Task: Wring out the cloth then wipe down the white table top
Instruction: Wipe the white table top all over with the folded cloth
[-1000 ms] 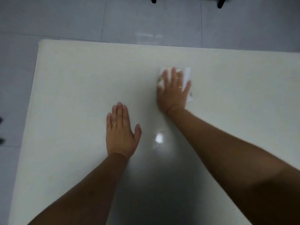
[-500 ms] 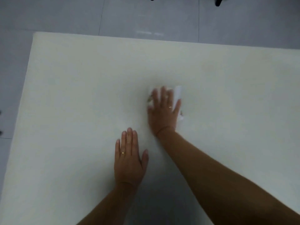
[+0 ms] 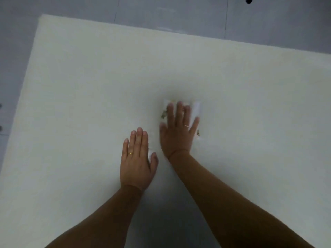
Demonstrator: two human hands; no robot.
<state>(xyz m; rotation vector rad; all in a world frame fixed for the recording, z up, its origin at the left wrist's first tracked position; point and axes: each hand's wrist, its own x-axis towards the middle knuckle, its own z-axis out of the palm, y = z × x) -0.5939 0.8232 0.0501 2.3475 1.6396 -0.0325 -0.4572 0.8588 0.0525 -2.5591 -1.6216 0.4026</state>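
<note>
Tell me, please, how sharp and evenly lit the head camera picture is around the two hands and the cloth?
Head view: soft overall; the right hand fingertips are smeared by motion blur over the cloth, while the left hand is crisper. The table top is dim and evenly lit, with no glare spot, a dark shadow between the forearms at the near edge, and wide-angle skew in its edges.

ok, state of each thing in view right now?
cloth: flat on the table, pinned under the right palm
right hand: open, fingers spread, pressing on the cloth
left hand: open, flat on bare table, holding nothing
white table top: bare apart from the cloth and hands
</note>
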